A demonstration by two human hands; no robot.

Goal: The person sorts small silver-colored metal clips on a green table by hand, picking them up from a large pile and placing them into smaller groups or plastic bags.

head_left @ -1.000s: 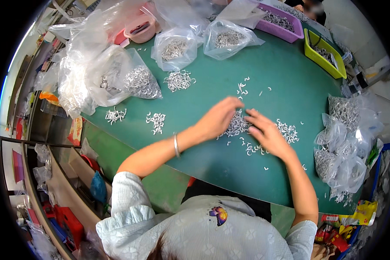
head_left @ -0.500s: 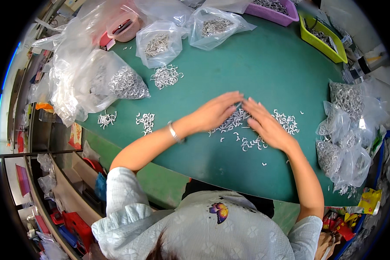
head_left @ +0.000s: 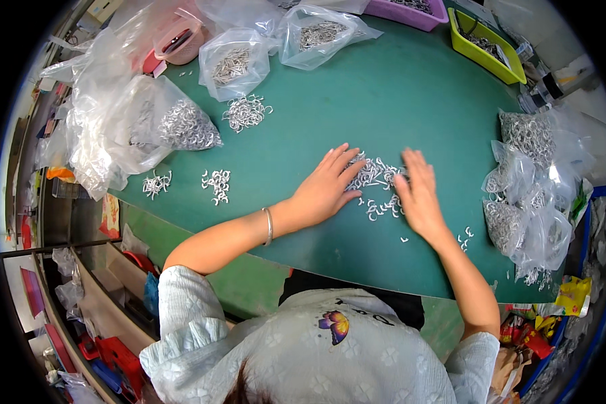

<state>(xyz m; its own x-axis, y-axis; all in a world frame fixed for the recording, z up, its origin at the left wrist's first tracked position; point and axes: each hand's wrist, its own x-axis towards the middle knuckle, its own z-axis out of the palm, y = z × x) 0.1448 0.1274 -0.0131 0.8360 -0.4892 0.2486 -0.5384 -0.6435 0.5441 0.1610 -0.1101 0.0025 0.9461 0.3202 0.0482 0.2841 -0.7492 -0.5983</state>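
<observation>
A heap of small curved silver metal pieces (head_left: 374, 174) lies on the green table between my two hands. My left hand (head_left: 324, 190) rests flat at the heap's left side, fingers stretched forward and apart, with a bracelet on the wrist. On the heap's right side is my right hand (head_left: 417, 192), palm down, its fingers stretched out and a little blurred. Some loose pieces (head_left: 382, 209) lie just nearer to me, between the hands. Neither hand holds anything that I can see; whatever is under the palms is hidden.
Smaller piles of pieces (head_left: 247, 112) sit to the left. Open bags of metal pins (head_left: 231, 65) stand at the back, beside a bulging clear bag (head_left: 190, 126). Filled bags (head_left: 528, 141) line the right edge. A purple basket (head_left: 417, 15) and a yellow-green basket (head_left: 486, 48) stand far back.
My hands have moved apart from their near-touching position over the heap. The pieces on the right are now gathered closer into the heap. The view has shifted slightly.
</observation>
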